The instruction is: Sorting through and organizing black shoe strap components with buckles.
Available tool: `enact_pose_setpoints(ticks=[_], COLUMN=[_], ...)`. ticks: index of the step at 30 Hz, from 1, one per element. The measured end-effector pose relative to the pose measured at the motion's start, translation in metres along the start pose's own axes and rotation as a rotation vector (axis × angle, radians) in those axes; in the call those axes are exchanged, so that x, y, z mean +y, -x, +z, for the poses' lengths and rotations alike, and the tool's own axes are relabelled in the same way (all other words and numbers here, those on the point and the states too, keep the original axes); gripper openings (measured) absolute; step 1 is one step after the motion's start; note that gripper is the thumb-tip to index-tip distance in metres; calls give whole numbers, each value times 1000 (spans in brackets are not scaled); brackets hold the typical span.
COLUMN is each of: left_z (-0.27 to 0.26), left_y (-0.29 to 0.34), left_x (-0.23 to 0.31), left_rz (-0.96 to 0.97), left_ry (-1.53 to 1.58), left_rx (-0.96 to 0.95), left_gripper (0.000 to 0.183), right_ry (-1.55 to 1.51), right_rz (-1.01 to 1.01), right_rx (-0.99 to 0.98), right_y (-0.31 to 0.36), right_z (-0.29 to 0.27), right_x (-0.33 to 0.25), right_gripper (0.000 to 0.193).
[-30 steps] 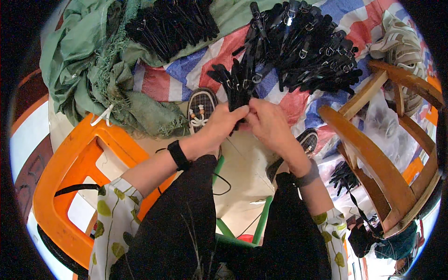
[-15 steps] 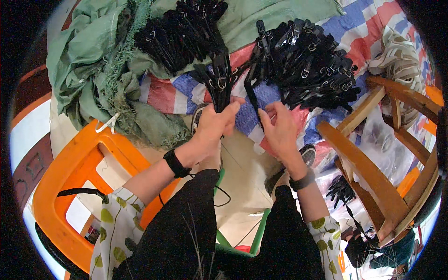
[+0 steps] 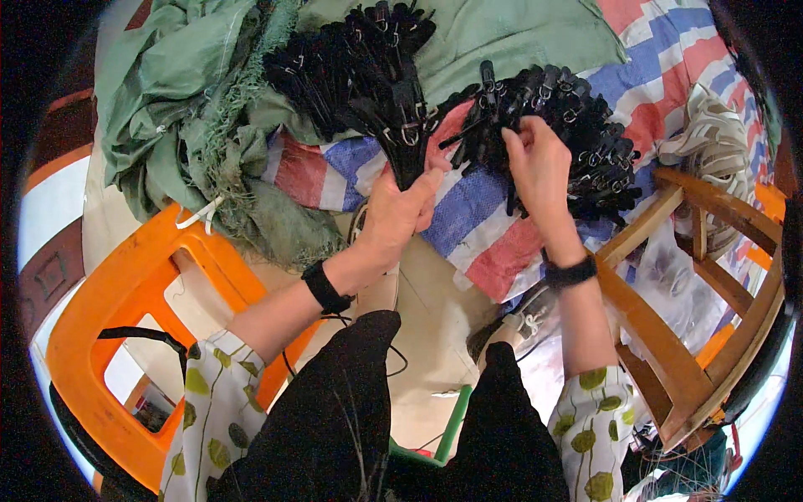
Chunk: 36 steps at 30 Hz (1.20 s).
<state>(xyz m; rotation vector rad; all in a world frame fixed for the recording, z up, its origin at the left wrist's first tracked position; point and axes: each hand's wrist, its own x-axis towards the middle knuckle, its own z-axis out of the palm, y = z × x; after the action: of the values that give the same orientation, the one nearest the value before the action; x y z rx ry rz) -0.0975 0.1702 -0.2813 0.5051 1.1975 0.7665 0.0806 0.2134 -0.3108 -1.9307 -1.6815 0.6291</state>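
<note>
My left hand (image 3: 397,213) is closed around the lower ends of a bunch of black straps (image 3: 406,125) with small metal buckles, which fan out above my fist. Against the near side of a second pile of black buckled straps (image 3: 556,109) is my right hand (image 3: 539,167). Its thumb and fingers are curled together at the pile; what they pinch, if anything, is lost against the black. A single dark strap end (image 3: 456,139) sticks out leftward between the two groups. Another heap of black straps (image 3: 322,71) lies behind the bunch in my left hand.
Red, white and blue striped sheeting (image 3: 485,213) and green cloth (image 3: 184,100) lie under and around the straps. An orange plastic stool (image 3: 88,326) stands at left, a wooden frame (image 3: 661,343) at right. Beyond it are pale bands (image 3: 711,134) and clear plastic (image 3: 669,268).
My right hand has moved up and right, from a hanging strap to the right pile. My left hand keeps its grip on the bunch. The view has shifted slightly.
</note>
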Motion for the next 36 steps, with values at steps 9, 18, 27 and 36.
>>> enact_pose_setpoints(ticks=[9, 18, 27, 36], left_z=[-3, -2, 0, -7], left_y=[-3, 2, 1, 15], left_x=[-13, -14, -35, -34], left_rz=[-63, -39, -107, -208], left_ry=[26, -10, -342, -417], left_rx=[-18, -65, -166, -16], left_gripper=[23, 24, 17, 20], right_ry=[365, -1092, -528, 478], right_rz=[-88, 602, 244, 249], right_rx=[-60, -325, -564, -362], right_y=[-11, 20, 73, 67], right_z=[25, -9, 5, -7], right_x=[10, 8, -14, 13], right_gripper=[18, 12, 14, 28])
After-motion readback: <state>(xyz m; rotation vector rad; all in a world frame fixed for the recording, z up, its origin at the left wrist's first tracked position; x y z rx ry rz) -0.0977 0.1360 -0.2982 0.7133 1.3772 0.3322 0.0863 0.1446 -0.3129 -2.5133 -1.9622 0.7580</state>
